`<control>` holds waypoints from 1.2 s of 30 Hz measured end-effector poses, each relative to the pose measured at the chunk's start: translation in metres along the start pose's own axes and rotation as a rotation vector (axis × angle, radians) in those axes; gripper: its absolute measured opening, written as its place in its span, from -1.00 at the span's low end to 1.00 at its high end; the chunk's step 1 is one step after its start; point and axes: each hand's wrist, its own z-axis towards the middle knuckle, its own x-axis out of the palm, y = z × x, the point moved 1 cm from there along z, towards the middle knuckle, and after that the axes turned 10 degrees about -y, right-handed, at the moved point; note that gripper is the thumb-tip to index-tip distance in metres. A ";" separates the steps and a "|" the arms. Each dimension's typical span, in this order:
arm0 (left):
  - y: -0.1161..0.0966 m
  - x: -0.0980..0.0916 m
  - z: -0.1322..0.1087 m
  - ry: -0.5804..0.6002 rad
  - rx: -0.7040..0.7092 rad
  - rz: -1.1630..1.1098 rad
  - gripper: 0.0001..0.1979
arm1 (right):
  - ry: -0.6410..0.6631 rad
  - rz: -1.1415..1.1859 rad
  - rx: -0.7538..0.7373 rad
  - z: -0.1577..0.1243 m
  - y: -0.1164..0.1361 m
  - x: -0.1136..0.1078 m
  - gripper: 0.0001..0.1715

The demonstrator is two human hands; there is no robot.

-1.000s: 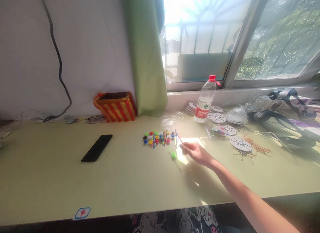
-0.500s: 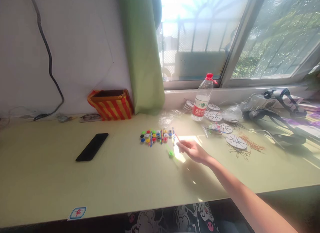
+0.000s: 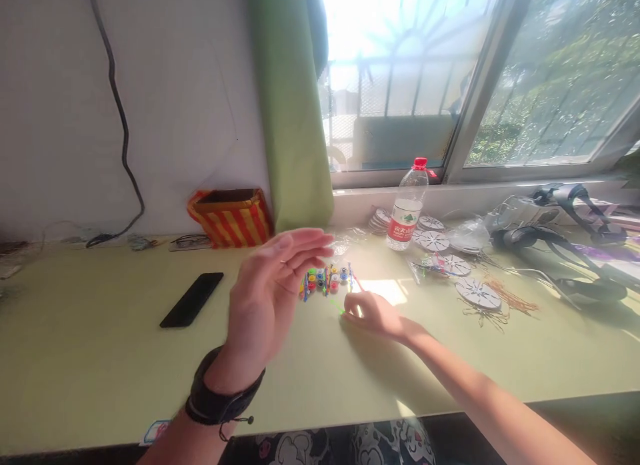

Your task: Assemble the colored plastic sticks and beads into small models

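Small green plastic bead [image 3: 342, 312] lies on the pale yellow-green tabletop [image 3: 100, 358], just in front of the cluster of colourful beads and sticks [image 3: 327, 280]. Probably best to pinch it low and gently so it doesn't skitter off. Right hand [image 3: 374, 316] has its fingertips bunched at the bead, but can't tell if it's actually gripping. Left hand [image 3: 270, 298] hovers flat, fingers spread, holding nothing.

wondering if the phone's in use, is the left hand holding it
No, the black phone lies flat on the table, while the left hand is up in the air, open and empty.
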 end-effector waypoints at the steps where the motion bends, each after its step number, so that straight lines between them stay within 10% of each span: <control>1: 0.017 -0.001 0.000 0.044 -0.082 -0.012 -0.71 | 0.011 -0.005 0.003 0.001 -0.001 -0.001 -0.85; 7: 0.118 -0.030 0.008 0.159 -0.490 0.008 -0.73 | -0.092 0.076 0.018 0.013 -0.029 -0.034 -0.76; 12: 0.154 -0.053 0.022 0.142 -0.569 0.075 -0.71 | -0.282 -0.242 0.294 0.013 -0.077 -0.054 -0.81; 23: 0.180 -0.072 0.032 0.073 -0.499 0.214 -0.68 | -0.414 -0.582 0.392 0.006 -0.096 -0.051 -0.87; 36: 0.177 -0.076 0.040 0.117 -0.243 0.334 -0.84 | -0.321 -0.158 -0.057 0.012 -0.058 0.001 -0.79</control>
